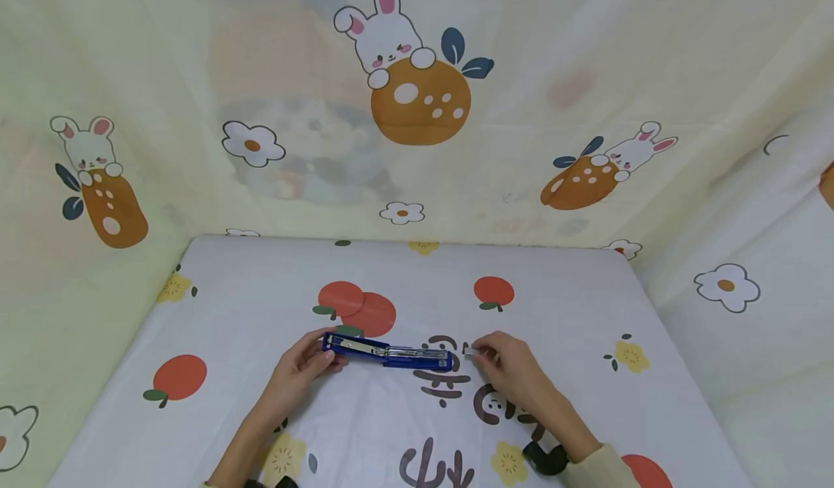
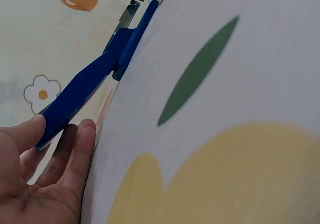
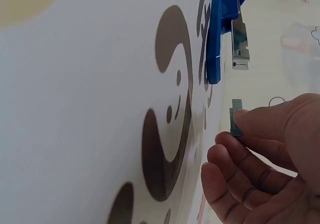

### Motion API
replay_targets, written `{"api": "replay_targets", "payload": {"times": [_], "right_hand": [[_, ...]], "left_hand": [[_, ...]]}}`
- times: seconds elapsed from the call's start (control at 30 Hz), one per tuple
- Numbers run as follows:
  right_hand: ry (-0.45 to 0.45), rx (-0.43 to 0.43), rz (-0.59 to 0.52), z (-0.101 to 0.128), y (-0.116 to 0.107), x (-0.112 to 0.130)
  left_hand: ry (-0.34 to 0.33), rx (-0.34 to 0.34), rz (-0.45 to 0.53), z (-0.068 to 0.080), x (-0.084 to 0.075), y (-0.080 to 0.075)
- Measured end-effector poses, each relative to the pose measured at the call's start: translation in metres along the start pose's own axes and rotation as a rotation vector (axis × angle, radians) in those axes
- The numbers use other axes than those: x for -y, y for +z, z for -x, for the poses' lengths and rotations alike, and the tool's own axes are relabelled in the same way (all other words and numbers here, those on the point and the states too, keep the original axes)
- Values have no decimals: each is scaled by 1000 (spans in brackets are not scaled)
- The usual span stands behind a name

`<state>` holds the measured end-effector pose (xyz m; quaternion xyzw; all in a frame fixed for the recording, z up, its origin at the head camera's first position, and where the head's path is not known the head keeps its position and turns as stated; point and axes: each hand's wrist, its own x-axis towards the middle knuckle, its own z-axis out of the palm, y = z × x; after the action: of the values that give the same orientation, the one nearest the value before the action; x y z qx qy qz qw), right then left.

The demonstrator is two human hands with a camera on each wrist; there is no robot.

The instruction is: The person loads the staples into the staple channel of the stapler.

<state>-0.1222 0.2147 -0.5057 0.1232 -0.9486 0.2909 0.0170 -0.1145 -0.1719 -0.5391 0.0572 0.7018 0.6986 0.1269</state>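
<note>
The left grip [image 1: 306, 361] holds the cover [image 2: 75, 92] end of a blue stapler [image 1: 417, 363], hinged wide open above the desk [image 1: 560, 307]. Rightward, its metal magazine [image 3: 240, 44] stands apart from the base [image 3: 214, 44]; whether staples lie inside is too small to make out, and I cannot tell if the base touches the desk. Just beyond the magazine's tip, not touching it, the right grip [image 1: 511, 365] pinches a short staple strip [image 3: 234, 128], partly covered by the thumb [image 3: 270, 121]. Loading looks like the step in hand; the next move likely calls for steadying the stapler and squaring the strip to the magazine. In the left wrist view, the top edge cuts off the right grip.
</note>
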Motion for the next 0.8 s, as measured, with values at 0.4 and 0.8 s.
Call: {"api": "replay_targets", "payload": {"times": [0.4, 0.8], "right_hand": [[-11, -19, -5, 1, 3, 7], [-89, -35, -30, -2, 6, 9]], "left_hand": [[-11, -17, 1, 1, 1, 1], [-17, -24, -8, 0, 1, 1]]}}
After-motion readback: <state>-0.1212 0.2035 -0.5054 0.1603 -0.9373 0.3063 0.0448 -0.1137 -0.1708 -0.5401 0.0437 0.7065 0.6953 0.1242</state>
